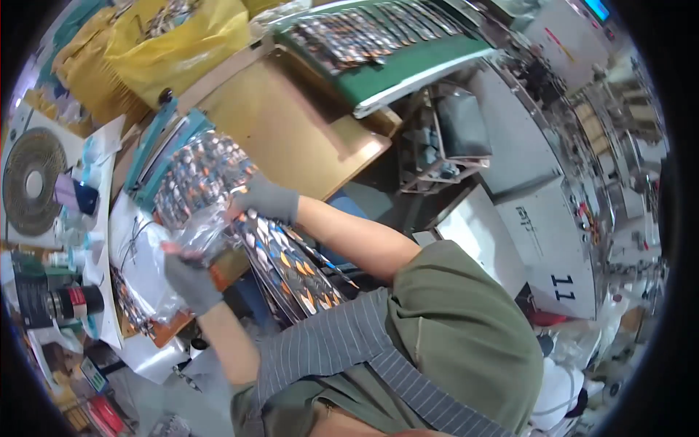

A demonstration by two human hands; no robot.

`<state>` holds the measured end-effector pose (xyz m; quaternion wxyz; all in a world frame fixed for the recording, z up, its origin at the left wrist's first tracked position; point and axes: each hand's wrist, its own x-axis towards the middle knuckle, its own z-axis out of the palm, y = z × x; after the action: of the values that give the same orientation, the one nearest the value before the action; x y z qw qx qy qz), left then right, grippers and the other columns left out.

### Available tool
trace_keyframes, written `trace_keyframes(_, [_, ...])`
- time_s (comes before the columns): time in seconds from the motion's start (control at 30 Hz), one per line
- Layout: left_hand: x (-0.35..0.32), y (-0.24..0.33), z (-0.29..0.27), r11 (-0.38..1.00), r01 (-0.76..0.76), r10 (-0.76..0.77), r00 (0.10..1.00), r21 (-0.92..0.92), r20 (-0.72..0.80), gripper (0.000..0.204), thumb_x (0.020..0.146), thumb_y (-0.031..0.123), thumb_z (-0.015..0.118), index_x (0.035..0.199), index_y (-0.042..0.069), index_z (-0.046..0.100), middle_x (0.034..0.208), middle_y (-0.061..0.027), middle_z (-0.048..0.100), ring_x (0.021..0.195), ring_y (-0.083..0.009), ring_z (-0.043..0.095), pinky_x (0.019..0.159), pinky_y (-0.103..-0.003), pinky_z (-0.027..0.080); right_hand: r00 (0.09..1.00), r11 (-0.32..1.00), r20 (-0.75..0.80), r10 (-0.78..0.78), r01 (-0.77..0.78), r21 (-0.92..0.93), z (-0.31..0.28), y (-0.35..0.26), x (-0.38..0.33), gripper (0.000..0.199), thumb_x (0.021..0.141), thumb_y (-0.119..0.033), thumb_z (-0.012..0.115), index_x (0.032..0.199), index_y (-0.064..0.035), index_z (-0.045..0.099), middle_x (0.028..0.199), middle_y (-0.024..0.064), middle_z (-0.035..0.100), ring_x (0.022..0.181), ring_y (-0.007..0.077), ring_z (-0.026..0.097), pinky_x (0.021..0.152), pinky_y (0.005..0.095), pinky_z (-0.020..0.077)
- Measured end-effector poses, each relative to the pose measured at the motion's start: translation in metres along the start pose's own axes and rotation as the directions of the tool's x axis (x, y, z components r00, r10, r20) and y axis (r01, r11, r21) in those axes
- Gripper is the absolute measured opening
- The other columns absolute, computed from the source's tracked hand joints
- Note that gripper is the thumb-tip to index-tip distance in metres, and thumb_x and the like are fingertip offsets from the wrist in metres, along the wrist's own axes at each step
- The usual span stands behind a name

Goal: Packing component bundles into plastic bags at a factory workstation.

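Both my hands wear grey gloves. My right hand (266, 198) grips the upper edge of a sheet covered with small colourful oval pieces (200, 178), which sits partly inside a crinkled clear plastic bag (196, 233). My left hand (191, 280) pinches the lower end of that bag. Just below my right forearm lies a slanted stack of dark sheets (291, 266) carrying the same kind of orange, white and blue pieces. More bagged sheets (135, 306) lie to the left of my left hand.
A green conveyor belt (408, 69) with rows of small pieces runs across the top. A brown board (291, 131) lies under it. Yellow bags (167, 44) sit top left, a grey machine (546, 226) at right. A round coil (29, 182) and a dark can (73, 300) are at left.
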<state>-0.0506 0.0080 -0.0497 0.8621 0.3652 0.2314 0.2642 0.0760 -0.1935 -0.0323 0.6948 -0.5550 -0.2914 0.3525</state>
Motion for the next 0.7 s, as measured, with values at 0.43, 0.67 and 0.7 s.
trace_keyframes(0.43, [-0.100,-0.036,0.094,0.329,-0.681,0.136,0.720,0.655,0.680,0.031,0.087,0.024,0.055,0.066,0.002,0.049,0.056,-0.0076,0.045,0.052,-0.0171,0.045,0.050,-0.030,0.034,0.988,0.934,-0.102,-0.112,0.140,0.329,-0.016,0.001,-0.071,0.044,0.093,-0.032,0.051,0.128,-0.0037,0.047,0.121,0.0088,0.054,0.107,0.0138,0.048,0.092,0.0278,0.0398])
trace_keyframes(0.67, [-0.183,-0.058,0.011,0.399,-0.535,-0.262,0.712,0.745,0.652,0.035,0.087,0.028,0.057,0.064,0.002,0.050,0.053,-0.0072,0.042,0.050,-0.0137,0.040,0.047,-0.031,0.032,0.904,0.888,0.060,0.424,-0.402,-0.223,-0.035,-0.026,-0.255,0.039,0.094,-0.026,0.050,0.124,-0.0019,0.051,0.118,0.0113,0.057,0.112,0.0185,0.052,0.099,0.0333,0.0389])
trace_keyframes(0.7, [-0.190,-0.050,0.018,0.349,-0.222,-0.441,0.818,0.910,0.369,0.035,0.087,0.026,0.057,0.063,0.002,0.050,0.052,-0.0073,0.040,0.049,-0.0120,0.039,0.046,-0.031,0.031,0.907,0.909,-0.144,0.397,-0.367,0.198,-0.054,-0.004,-0.272,0.023,0.089,-0.017,0.056,0.105,-0.0029,0.063,0.099,0.0103,0.063,0.094,0.0195,0.061,0.086,0.0347,0.0485])
